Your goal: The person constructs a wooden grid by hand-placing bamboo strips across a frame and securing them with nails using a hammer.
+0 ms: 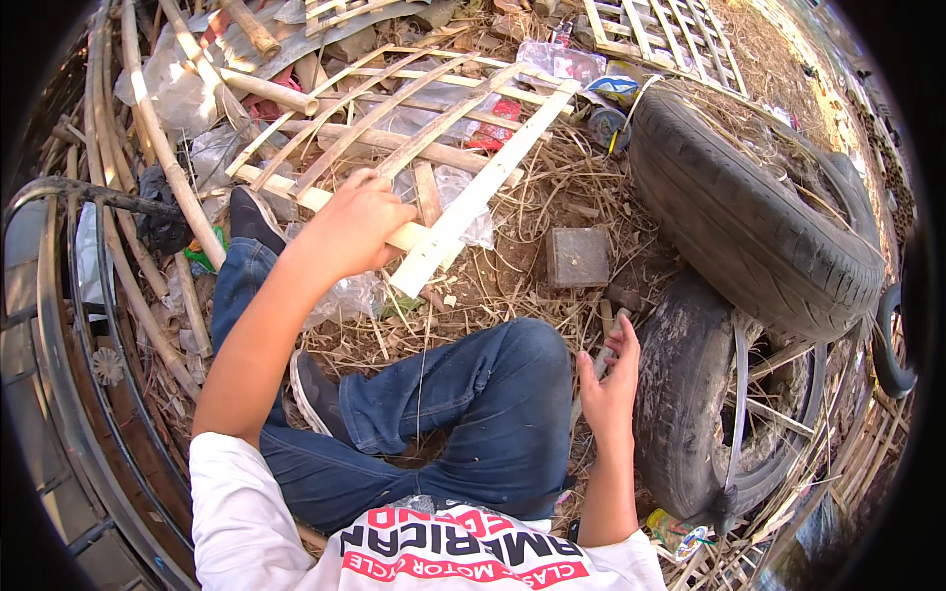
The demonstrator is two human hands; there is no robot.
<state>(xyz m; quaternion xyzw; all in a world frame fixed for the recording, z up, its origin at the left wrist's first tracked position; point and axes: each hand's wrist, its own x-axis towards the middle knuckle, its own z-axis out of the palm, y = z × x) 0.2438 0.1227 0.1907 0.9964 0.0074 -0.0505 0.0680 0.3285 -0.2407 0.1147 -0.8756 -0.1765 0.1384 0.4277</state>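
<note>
Basically, outdoor floor job: straw-littered ground [537, 212], person seated with blue-jeaned legs [522, 369] folded near centre; upper tyre [724, 187] sits tilted at far right; lower tyre [680, 394] is just nearer, close on the right hand's right side; bundle of long poles [148, 118] along the left

Lattice frame [451, 116] of pale slats lies ahead of the person, far side of the knees, left of centre; left hand [355, 222] is closed on its near edge strip, close to the near corner; second lattice [660, 30] at far right, well apart from both hands

Key relation: wide pale slat [493, 182] forms the frame's right side; its long axis runs from near-left to far-right, near end just right of the left hand; so left is the nearer hand, right hand [608, 389] is well apart, nearer to the person and to the right, beside the right knee

Hammer-like tool [603, 361]: light handle passes between right thumb and fingers, dark head pointing far; can't tell whether that hand grips it firmly or just rests on it; hands are apart from each other; square grey block [578, 258] sits just beyond the tool's head, between it and the lattice frame's right side
</note>
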